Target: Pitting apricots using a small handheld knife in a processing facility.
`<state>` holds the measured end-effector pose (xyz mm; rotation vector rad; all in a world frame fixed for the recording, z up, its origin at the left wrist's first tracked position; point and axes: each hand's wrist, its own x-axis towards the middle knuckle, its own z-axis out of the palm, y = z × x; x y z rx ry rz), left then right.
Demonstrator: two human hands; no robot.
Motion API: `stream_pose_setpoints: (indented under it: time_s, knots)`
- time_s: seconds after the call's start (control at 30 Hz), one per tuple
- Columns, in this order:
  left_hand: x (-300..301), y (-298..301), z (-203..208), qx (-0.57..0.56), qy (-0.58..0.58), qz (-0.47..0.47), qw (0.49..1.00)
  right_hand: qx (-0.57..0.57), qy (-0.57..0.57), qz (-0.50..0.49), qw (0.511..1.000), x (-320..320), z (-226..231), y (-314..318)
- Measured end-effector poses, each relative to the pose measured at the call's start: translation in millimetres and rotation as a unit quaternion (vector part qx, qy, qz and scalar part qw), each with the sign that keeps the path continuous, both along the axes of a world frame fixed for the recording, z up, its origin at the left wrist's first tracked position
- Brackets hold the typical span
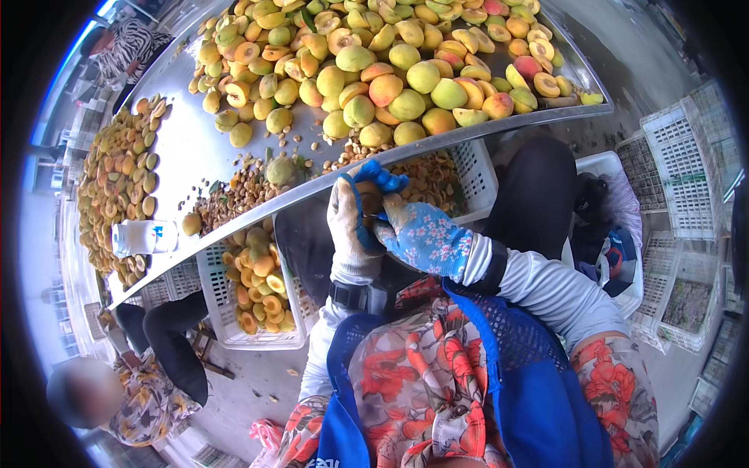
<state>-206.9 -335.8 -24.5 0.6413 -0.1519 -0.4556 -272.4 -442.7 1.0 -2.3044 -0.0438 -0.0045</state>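
Just past the near edge of a metal table, my two gloved hands meet above my lap. My left hand (351,226), in a white glove with blue-coated fingers, curls around a shaded, brownish rounded piece (369,200) that looks like an apricot. My right hand (425,236), in a blue flowered glove, is closed with its fingertips against that piece and the left fingers. Whatever the right fingers grip is hidden. Whole and halved yellow-green apricots (406,78) are heaped on the table beyond, with loose pits (242,191) scattered nearer the edge.
The metal table edge (312,187) runs across in front of me. Below stand a white crate (300,331) of apricot halves and another crate (477,183) with pits. A clear jar (144,237) sits at left, near a seated person (152,390). Crates (677,168) stack at right.
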Motion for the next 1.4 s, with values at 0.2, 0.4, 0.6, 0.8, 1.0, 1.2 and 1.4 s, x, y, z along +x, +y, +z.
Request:
stream_pose_setpoints:
  time_s: [0.2,0.4,0.6,0.8,1.0,1.2,1.4]
  knots:
    - [-4,0,2,0.045,-0.033,0.035,0.998,0.101,-0.012,0.020,0.995,5,-6,-4]
    - [-2,2,10,0.053,-0.078,0.005,0.996,0.549,0.396,0.012,0.736,7,30,-13]
    - [2,-2,9,0.064,-0.072,-0.113,0.989,0.669,0.468,0.028,0.577,1,21,-29]
    - [2,-29,0,-0.046,0.151,-0.014,0.987,0.747,0.374,0.012,0.549,-9,7,-35]
    - [20,9,4,0.152,-0.048,0.158,0.975,0.568,0.283,0.011,0.773,-4,-4,-70]
    - [38,128,26,0.625,-0.224,0.283,0.692,-0.075,0.254,-0.016,0.964,1,-62,-93]
    - [83,73,47,0.684,-0.427,0.176,0.565,0.023,0.178,0.006,0.984,12,-61,-86]
